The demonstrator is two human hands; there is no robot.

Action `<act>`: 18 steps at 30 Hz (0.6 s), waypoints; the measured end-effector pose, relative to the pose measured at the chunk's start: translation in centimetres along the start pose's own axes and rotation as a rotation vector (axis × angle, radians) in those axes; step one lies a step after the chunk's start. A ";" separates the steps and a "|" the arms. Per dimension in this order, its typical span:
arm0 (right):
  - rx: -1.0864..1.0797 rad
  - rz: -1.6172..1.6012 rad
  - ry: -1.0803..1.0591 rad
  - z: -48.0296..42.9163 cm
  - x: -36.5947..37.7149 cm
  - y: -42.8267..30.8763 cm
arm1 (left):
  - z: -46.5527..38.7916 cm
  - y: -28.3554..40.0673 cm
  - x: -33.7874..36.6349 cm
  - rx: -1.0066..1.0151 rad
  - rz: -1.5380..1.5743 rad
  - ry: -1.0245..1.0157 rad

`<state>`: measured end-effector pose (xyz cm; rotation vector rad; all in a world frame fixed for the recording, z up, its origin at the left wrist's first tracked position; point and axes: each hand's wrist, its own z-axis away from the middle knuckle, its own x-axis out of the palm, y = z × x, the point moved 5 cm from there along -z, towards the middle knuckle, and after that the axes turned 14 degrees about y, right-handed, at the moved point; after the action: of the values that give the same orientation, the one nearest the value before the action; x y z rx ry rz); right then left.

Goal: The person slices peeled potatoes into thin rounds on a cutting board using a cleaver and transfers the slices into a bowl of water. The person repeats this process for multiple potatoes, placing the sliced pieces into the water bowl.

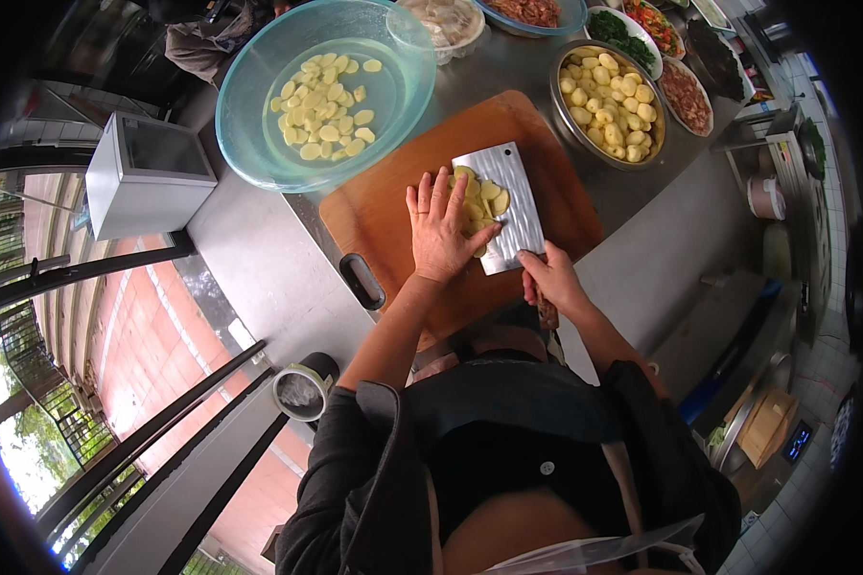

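My right hand [552,279] grips the wooden handle of a broad cleaver [521,205], whose blade lies flat over a brown cutting board [395,180]. Sliced potatoes [495,195] are heaped partly on the blade and partly beside its left edge. My left hand [440,233] rests palm down on the heap, fingers spread, the thumb reaching onto the blade. Under that palm some slices are hidden. Beyond the board at the left, a large translucent blue basin [241,136] holds water and more potato slices [323,108]. A steel bowl [557,118] of peeled whole potatoes [608,104] stands at the far right.
At the back stand a plastic-covered bowl [442,25], a blue bowl of meat [528,11], and plates of chopped greens [622,39] and minced meat [685,97]. A white box [140,176] sits left, near an open window. A bin [303,392] is at lower left.
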<state>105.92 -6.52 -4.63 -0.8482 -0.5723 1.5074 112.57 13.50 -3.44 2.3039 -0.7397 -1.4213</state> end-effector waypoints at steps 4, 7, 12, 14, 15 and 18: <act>-0.015 0.006 -0.090 0.5 3.9 0.0 | 0.3 -0.9 0.1 -0.109 0.082 0.111; -0.037 -0.029 -0.107 0.8 5.5 0.1 | 0.6 -1.6 -0.1 -0.189 0.125 0.204; -0.092 -0.007 -0.094 2.6 5.4 -1.3 | -0.1 -0.4 -1.1 -0.292 0.258 0.293; -0.083 -0.030 -0.057 3.5 4.4 -3.1 | -1.7 1.3 -1.8 -0.294 0.347 0.315; -0.111 -0.037 -0.048 4.0 3.8 -4.6 | -2.9 2.2 -2.4 -0.284 0.381 0.324; -0.185 -0.032 -0.054 4.7 3.0 -10.3 | -7.4 4.1 -5.0 -0.221 0.414 0.408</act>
<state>108.69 -1.69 5.65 -0.9376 -0.7705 1.4669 116.31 13.21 5.63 2.0230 -0.8205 -0.7773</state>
